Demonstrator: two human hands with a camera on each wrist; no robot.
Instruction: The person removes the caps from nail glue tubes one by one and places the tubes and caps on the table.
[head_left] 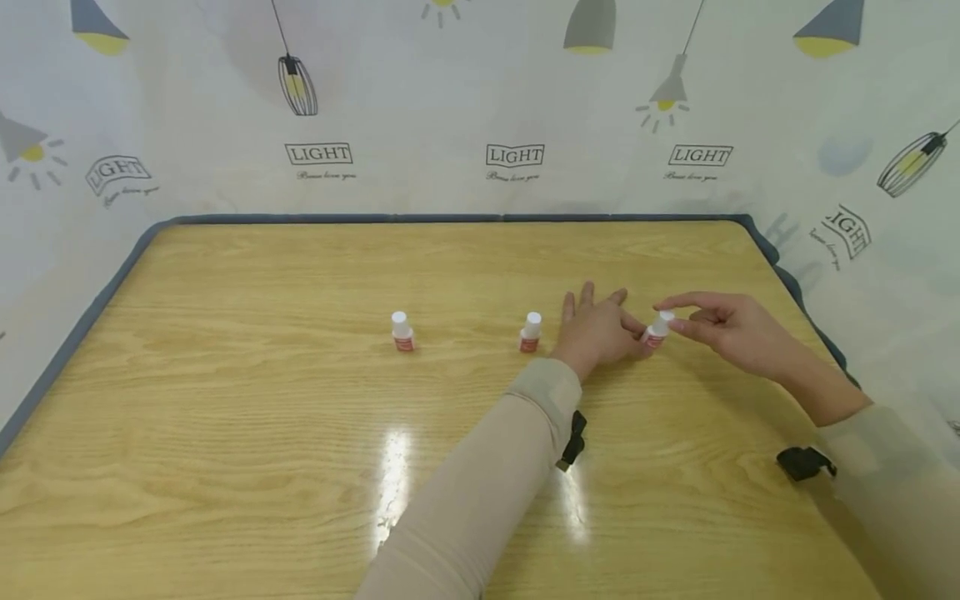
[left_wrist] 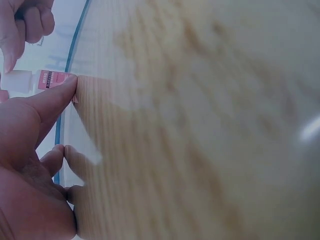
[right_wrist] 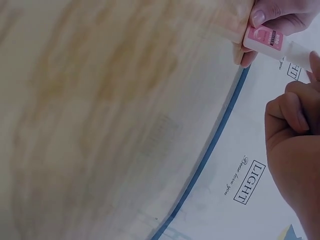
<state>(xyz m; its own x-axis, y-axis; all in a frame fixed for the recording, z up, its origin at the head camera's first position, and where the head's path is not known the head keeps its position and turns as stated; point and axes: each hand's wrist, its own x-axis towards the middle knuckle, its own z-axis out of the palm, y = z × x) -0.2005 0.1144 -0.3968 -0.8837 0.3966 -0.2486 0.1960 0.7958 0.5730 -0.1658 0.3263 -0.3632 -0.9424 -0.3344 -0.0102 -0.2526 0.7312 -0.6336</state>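
Note:
A small white bottle [head_left: 656, 335] with a pink-red label and a white cap [left_wrist: 17, 81] is between my two hands, tilted in the head view. Near its base, my left hand [head_left: 598, 333] pinches the bottle between thumb and index finger, the other fingers spread over the table. My right hand [head_left: 742, 335] pinches the cap with thumb and index finger, its remaining fingers folded in. In the right wrist view the label [right_wrist: 266, 38] shows, and the bottle's bottom end is at or close to the tabletop; the cap is partly behind the right fingers.
Two similar bottles stand upright on the wooden table [head_left: 262, 400], one [head_left: 530, 333] just left of my left hand, another [head_left: 402, 333] farther left. A dark edge strip [head_left: 450, 218] borders the table against the lamp-patterned wall covering. Black straps [head_left: 573, 442] hang at both sleeves.

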